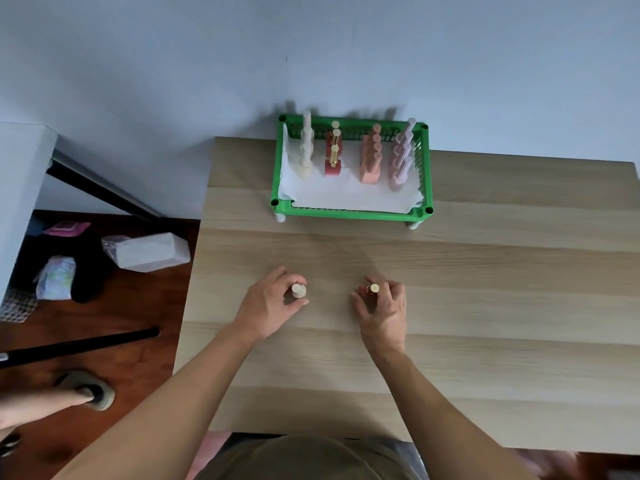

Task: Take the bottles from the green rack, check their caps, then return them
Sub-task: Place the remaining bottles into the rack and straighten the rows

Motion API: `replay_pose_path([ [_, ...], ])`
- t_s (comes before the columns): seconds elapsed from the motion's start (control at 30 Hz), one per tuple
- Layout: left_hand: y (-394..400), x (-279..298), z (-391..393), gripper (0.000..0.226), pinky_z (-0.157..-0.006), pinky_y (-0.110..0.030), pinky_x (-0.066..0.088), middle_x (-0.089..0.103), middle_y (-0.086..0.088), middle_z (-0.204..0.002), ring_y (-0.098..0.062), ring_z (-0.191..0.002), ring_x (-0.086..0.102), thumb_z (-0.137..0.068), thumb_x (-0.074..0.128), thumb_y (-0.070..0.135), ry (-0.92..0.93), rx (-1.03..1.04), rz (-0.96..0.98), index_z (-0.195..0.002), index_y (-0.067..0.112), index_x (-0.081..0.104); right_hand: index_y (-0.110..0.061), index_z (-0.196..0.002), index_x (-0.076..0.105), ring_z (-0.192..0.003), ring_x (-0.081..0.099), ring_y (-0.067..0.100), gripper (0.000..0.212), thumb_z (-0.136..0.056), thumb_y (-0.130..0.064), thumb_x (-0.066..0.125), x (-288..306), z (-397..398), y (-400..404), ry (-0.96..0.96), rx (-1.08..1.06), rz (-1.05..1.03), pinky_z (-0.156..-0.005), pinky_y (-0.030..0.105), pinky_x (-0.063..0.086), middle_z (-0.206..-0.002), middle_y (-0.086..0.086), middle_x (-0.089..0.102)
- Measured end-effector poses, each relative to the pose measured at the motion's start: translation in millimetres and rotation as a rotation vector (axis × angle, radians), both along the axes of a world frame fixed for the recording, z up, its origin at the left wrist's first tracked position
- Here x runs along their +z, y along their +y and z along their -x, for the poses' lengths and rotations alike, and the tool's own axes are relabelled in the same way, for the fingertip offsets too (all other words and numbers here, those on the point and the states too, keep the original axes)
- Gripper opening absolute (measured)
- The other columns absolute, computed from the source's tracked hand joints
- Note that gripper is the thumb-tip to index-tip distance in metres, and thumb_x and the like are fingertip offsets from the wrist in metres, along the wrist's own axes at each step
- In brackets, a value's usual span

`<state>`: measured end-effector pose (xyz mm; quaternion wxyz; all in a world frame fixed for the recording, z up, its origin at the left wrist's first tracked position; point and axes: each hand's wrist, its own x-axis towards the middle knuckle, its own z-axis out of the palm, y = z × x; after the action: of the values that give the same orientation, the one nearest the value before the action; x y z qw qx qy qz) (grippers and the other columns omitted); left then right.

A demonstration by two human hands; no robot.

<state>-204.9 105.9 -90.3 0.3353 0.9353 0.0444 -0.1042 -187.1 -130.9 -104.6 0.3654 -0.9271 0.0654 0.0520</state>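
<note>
A green rack (349, 213) lined with white paper stands at the table's far edge. In it are four rows of bottles: cream (305, 152), red with gold caps (333, 157), peach (371, 159) and pale pink (401, 161). Nearer me, my left hand (273, 303) grips a cream-capped bottle (298, 290) standing on the table. My right hand (382, 306) grips a gold-capped bottle (373, 289), also upright on the table. Both bottle bodies are mostly hidden by my fingers.
The wooden table (485, 306) meets a pale wall at the back. Left of the table, on a dark floor, lie a wrapped white package (149, 252), small packets (57, 277) and a black rod (79, 346).
</note>
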Motion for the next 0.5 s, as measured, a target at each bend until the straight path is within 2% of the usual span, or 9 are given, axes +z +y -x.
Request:
replay_pose_path([
  [0.2,0,6,-6,0.033,-0.066,-0.026,0.054,0.054,0.017,-0.096,0.000,-0.066,0.055,-0.082,0.081,0.036,-0.077,-0.024,-0.003,-0.112,0.028,0.072,-0.013,-0.119,0.064,-0.097,0.058,0.027,0.038,-0.087,-0.029,0.075,10,-9,2,0.017,0.034,0.007,-0.085,0.046,0.054,-0.109,0.006,0.052],
  [0.37,3,27,-23,0.036,-0.065,-0.013,0.047,0.061,0.018,-0.100,0.010,-0.066,0.052,-0.085,0.079,0.036,-0.137,0.001,0.000,-0.118,0.027,0.069,-0.016,-0.105,0.063,-0.099,0.062,0.017,0.025,-0.088,-0.032,0.073,32,-31,14,-0.091,0.072,-0.035,-0.078,0.041,0.057,-0.114,-0.003,0.053],
  [0.43,6,39,-36,0.036,-0.064,-0.005,0.043,0.062,0.021,-0.095,0.015,-0.071,0.054,-0.082,0.080,0.034,-0.163,0.045,0.033,-0.115,0.029,0.065,-0.015,-0.109,0.060,-0.091,0.063,0.012,0.030,-0.089,-0.032,0.074,44,-44,21,-0.155,0.091,-0.065,-0.073,0.036,0.057,-0.108,-0.004,0.055],
  [0.5,11,50,-52,0.036,-0.066,-0.006,0.043,0.063,0.020,-0.092,0.008,-0.071,0.058,-0.081,0.081,0.033,-0.198,0.083,0.055,-0.111,0.029,0.063,-0.011,-0.113,0.057,-0.085,0.062,0.010,0.035,-0.089,-0.030,0.073,56,-59,29,-0.206,0.115,-0.085,-0.069,0.034,0.057,-0.103,-0.002,0.056],
])
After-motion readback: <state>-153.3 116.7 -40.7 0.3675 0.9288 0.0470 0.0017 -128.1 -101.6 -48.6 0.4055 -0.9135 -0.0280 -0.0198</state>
